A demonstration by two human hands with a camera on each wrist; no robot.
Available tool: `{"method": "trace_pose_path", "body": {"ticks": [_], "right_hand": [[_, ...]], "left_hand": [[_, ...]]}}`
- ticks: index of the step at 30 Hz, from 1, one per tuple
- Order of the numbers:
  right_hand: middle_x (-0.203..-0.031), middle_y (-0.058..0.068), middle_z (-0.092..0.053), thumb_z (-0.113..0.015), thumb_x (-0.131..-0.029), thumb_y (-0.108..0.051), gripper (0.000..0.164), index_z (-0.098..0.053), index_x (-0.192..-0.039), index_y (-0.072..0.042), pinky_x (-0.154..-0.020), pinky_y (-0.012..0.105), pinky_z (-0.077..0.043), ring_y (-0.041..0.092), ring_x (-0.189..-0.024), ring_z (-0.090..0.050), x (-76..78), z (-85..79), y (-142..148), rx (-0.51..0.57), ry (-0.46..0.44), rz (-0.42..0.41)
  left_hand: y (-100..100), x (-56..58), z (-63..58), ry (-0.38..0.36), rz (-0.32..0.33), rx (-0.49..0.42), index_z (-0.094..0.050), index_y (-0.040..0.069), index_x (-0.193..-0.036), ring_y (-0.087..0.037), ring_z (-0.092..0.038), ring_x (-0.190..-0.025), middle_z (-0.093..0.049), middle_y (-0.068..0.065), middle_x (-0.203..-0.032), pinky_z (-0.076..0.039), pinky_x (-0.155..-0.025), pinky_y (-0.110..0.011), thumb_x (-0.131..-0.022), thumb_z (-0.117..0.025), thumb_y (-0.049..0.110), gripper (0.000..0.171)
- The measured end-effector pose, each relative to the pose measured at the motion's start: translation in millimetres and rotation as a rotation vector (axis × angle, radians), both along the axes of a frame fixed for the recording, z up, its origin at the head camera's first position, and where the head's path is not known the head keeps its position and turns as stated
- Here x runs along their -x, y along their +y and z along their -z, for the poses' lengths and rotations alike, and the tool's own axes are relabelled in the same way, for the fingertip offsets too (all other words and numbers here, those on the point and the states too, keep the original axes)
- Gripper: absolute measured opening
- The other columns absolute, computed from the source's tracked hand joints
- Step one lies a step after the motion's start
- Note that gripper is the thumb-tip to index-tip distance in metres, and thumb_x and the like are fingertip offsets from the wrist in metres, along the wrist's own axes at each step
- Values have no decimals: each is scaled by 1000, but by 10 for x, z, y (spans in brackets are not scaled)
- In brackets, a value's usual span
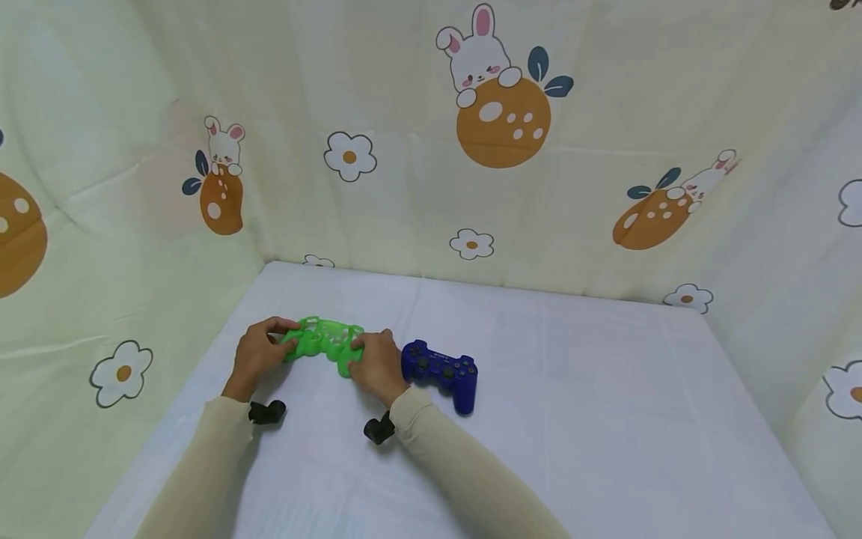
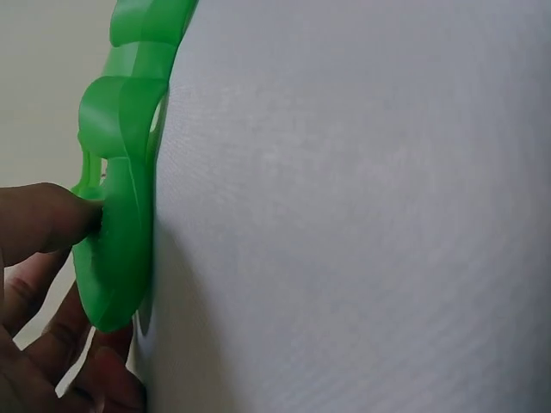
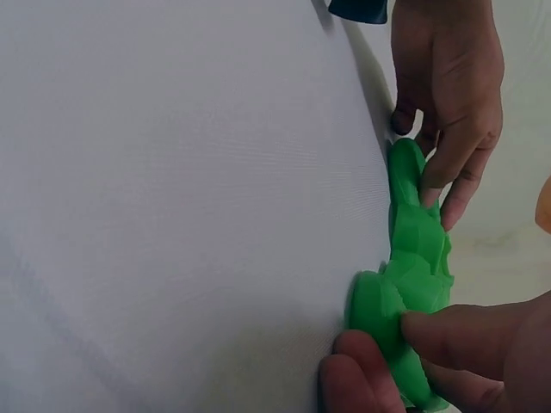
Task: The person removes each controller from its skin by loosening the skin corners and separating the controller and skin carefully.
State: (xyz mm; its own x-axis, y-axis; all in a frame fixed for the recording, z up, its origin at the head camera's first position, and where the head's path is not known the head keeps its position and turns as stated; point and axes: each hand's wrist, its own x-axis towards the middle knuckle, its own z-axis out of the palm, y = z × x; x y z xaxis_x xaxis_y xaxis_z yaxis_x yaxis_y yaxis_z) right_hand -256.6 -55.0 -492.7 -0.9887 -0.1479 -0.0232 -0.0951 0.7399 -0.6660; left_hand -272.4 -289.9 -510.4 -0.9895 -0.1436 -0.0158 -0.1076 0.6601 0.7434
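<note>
A bright green silicone game controller cover (image 1: 311,343) with cut-out openings lies at the left of the white table. My left hand (image 1: 259,353) pinches its left end; in the left wrist view, the thumb (image 2: 43,222) presses on the near side of the cover (image 2: 120,249) with the other fingers behind. At the opposite end my right hand (image 1: 380,367) grips the right handle, thumb on one side and fingers on the other. The right wrist view shows both ends of the cover (image 3: 413,232) held. Just right of my right hand lies a dark blue game controller (image 1: 441,372), untouched.
White cloth covers the table (image 1: 592,404). A pale curtain (image 1: 397,202) printed with rabbits and flowers hangs behind and along the sides. Each wrist carries a small black camera mount (image 1: 267,412).
</note>
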Motion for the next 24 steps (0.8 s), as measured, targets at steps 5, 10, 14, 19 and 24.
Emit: {"method": "trace_pose_path", "body": {"ticks": [5, 10, 14, 19, 24], "right_hand": [[-112, 13, -65, -88, -85, -17, 33, -81, -117, -14, -94, 42, -52, 27, -105, -65, -3, 0, 21, -34, 9, -1], [-110, 12, -63, -90, -84, -18, 37, -81, -119, -14, -91, 40, -52, 25, -100, -64, -41, -41, 70, -28, 39, -14], [-107, 11, -60, -90, -84, -18, 40, -80, -122, -14, -85, 37, -50, 21, -94, -60, -107, -104, 139, 16, 90, -28], [-109, 11, -61, -88, -87, -19, 41, -77, -126, -15, -79, 32, -44, 15, -86, -56, -234, -243, 249, 111, 143, -38], [-110, 6, -60, -87, -89, -20, 40, -76, -128, -20, -74, 24, -53, 8, -82, -69, -383, -391, 394, 214, 192, -38]], "left_hand": [[25, -11, 4, 8, 9, -32, -71, 6, -129, -29, -60, -101, -68, -23, -134, -48, -70, -29, -98, -70, 13, 32], [101, -46, -29, 75, 10, -24, -70, 6, -131, -37, -61, -115, -68, -22, -138, -49, -84, -37, -98, -69, 13, 33], [201, -104, -90, 201, 9, 3, -70, 4, -130, -41, -55, -123, -68, -25, -136, -43, -100, -49, -97, -69, 9, 34], [380, -207, -180, 315, -17, 53, -72, 7, -128, -42, -47, -128, -66, -24, -137, -39, -103, -58, -95, -72, 11, 33], [593, -313, -290, 414, 10, 60, -73, 9, -126, -42, -47, -127, -69, -20, -134, -39, -103, -59, -92, -76, 10, 33]]}}
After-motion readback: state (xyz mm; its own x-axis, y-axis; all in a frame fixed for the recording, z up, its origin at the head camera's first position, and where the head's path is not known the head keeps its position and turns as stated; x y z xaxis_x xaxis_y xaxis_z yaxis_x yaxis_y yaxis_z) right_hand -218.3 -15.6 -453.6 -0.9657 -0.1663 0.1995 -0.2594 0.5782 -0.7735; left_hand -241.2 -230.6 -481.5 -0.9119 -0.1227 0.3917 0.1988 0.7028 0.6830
